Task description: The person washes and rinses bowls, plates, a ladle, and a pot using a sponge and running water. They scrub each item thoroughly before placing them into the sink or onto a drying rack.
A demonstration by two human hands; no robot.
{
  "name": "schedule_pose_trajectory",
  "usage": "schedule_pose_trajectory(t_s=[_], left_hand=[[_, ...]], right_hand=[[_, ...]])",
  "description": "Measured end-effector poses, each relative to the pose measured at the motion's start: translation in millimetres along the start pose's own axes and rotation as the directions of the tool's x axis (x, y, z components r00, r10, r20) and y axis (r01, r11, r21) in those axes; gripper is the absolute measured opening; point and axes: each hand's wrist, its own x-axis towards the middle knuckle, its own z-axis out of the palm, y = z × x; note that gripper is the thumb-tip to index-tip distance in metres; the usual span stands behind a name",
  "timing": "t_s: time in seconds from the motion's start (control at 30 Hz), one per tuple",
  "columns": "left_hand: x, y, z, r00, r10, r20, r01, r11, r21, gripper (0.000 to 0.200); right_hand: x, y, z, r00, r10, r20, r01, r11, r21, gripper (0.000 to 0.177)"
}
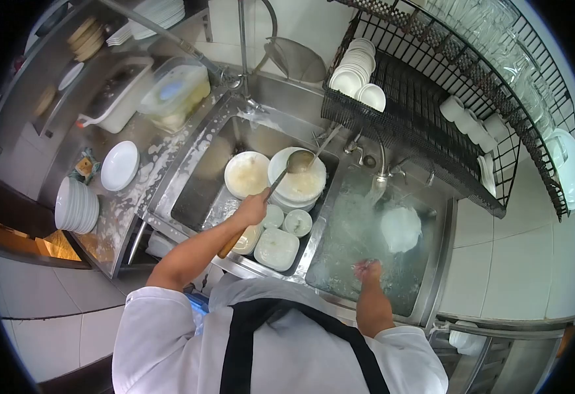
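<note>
My left hand (pixel 253 209) is closed around the handle of a long ladle (pixel 278 182) with a wooden grip end. The round metal head of the ladle lies over the stacked white plates (pixel 294 187) in the left basin. Beside that stack is another soapy white plate (pixel 247 175). Nearer to me are small white bowls (pixel 297 222) and a squarish white dish (pixel 276 249). My right hand (pixel 367 269) is in the cloudy water of the right basin (pixel 429 262); water blurs its fingers. A pale round dish (pixel 401 230) lies in that water, apart from the hand.
A running tap (pixel 379 186) pours into the right basin. Above it hangs a black rack (pixel 419 92) with white bowls and cups. On the left counter stand a plate stack (pixel 77 205), a single white plate (pixel 120 165) and a plastic tub (pixel 174 95).
</note>
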Motion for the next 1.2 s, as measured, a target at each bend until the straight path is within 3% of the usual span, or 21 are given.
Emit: schedule_pose_trajectory(t_s=[0.03,0.13,0.23,0.3,0.37,0.4,0.47,0.5,0.53,0.6,0.63,0.67,0.7,0.77,0.87,0.9,1.0,1.07,1.1,1.13,1.2], left_hand=[[-5.0,6.1,-6.5,1.000,0.004,-0.010,-0.003,0.996,0.084,0.059],[-27.5,38.5,-32.4,0.998,-0.060,0.007,0.057,0.967,0.248,0.067],[-35.6,48.8,-38.2,0.991,-0.122,0.047,0.105,0.957,0.270,0.073],[-34.5,50.9,-37.8,0.986,-0.152,0.067,0.129,0.955,0.266,0.076],[-32.8,54.8,-41.4,0.982,-0.177,0.060,0.157,0.956,0.247,0.076],[-33.4,59.5,-43.2,0.981,-0.190,0.046,0.174,0.957,0.230,0.076],[-34.6,58.9,-45.8,0.976,-0.214,0.023,0.205,0.957,0.206,0.076],[-26.7,40.8,-33.9,0.978,-0.211,0.003,0.205,0.954,0.219,0.076],[-9.9,3.6,-10.4,0.980,-0.197,-0.018,0.196,0.952,0.236,0.076],[26.9,-80.3,48.6,0.985,-0.163,-0.064,0.175,0.935,0.308,0.077],[27.8,-87.9,54.1,0.985,-0.157,-0.073,0.172,0.938,0.299,0.077],[15.1,-65.9,36.0,0.986,-0.149,-0.073,0.163,0.950,0.265,0.077],[2.5,-43.8,17.9,0.987,-0.141,-0.073,0.154,0.961,0.231,0.077],[-13.9,-19.0,-10.1,0.996,-0.082,-0.045,0.089,0.978,0.189,0.077],[-33.0,5.2,-34.9,1.000,-0.029,0.003,0.028,0.976,0.215,0.078],[-43.9,34.5,-46.6,0.997,-0.074,-0.017,0.076,0.962,0.262,0.078],[-46.2,39.8,-45.4,0.994,-0.106,-0.035,0.112,0.950,0.293,0.078],[-39.5,27.2,-43.1,0.998,-0.061,-0.021,0.065,0.958,0.280,0.078],[-37.5,19.7,-43.7,1.000,-0.030,-0.006,0.030,0.961,0.275,0.078],[-30.2,-1.8,-31.5,1.000,-0.018,-0.012,0.021,0.953,0.303,0.077],[-0.3,-70.5,17.7,0.999,-0.013,-0.047,0.030,0.920,0.390,0.074]], right_hand=[[30.8,10.1,-1.0,0.986,0.070,0.153,-0.091,0.987,0.134,0.036],[-37.6,-6.8,134.2,0.897,0.122,0.426,-0.180,0.979,0.100,0.039],[-113.7,-29.4,227.0,0.829,0.038,0.558,-0.025,0.999,-0.031,0.042],[-135.9,-35.7,243.2,0.825,-0.078,0.559,0.206,0.964,-0.169,0.044],[-134.4,-35.1,222.5,0.826,-0.282,0.487,0.513,0.733,-0.446,0.046],[-125.6,-32.7,201.9,0.801,-0.402,0.444,0.598,0.498,-0.629,0.047],[-111.1,-27.9,137.2,0.750,-0.576,0.324,0.475,0.129,-0.871,0.049],[-109.4,-24.7,103.5,0.743,-0.625,0.239,0.376,0.093,-0.922,0.050],[-110.6,-24.1,71.2,0.769,-0.630,0.110,0.304,0.209,-0.929,0.042],[30.5,-3.9,-58.4,0.826,-0.532,0.187,0.366,0.254,-0.895,0.038],[8.1,-0.7,-61.3,0.953,-0.295,-0.063,0.197,0.767,-0.610,0.038],[-9.2,-0.4,-48.1,0.986,-0.049,-0.158,0.006,0.964,-0.265,0.039],[-10.8,0.3,-36.1,0.994,0.053,-0.091,-0.063,0.992,-0.113,0.039],[-12.2,-2.4,16.9,0.980,0.127,0.150,-0.130,0.992,0.008,0.040],[-60.2,-16.3,138.6,0.892,0.127,0.433,-0.138,0.990,-0.007,0.042],[-81.4,-22.1,172.6,0.860,0.115,0.496,-0.115,0.993,-0.030,0.042],[-136.9,-40.4,248.1,0.797,0.028,0.603,0.065,0.989,-0.132,0.044],[-149.0,-47.8,252.9,0.812,-0.112,0.572,0.328,0.899,-0.290,0.046],[-147.5,-49.7,243.3,0.817,-0.200,0.540,0.462,0.788,-0.406,0.046],[-141.9,-51.1,226.3,0.811,-0.314,0.494,0.576,0.579,-0.578,0.047],[-129.6,-53.9,168.2,0.775,-0.496,0.392,0.500,0.101,-0.860,0.049]])
